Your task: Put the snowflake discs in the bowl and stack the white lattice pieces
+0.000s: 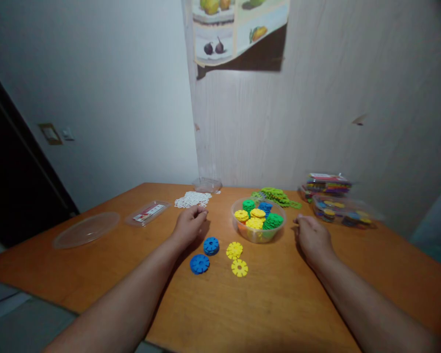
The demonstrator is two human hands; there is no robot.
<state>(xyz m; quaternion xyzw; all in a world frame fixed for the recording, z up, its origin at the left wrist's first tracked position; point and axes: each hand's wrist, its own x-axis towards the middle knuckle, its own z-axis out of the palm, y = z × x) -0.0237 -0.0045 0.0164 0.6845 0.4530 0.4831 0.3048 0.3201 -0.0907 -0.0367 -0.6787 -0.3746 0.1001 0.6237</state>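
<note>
My left hand (188, 224) rests on the wooden table (279, 304) with its fingers curled loosely; nothing shows in it. Just right of it lie two blue toothed discs (211, 245) (199, 264) and two yellow ones (234, 250) (239, 267). Beyond them stands a clear round tub (258, 236) filled with yellow, green and blue discs. My right hand (312, 236) lies curled on the table right of the tub, apart from it, with nothing seen in it.
A flat green disc assembly (277, 196) lies behind the tub. A white lacy piece (192, 199) and a small clear tub (207, 184) sit at the back. A clear lid (86, 229) and a flat clear case (147, 213) lie left. Boxes of coloured pieces (329, 189) stand right.
</note>
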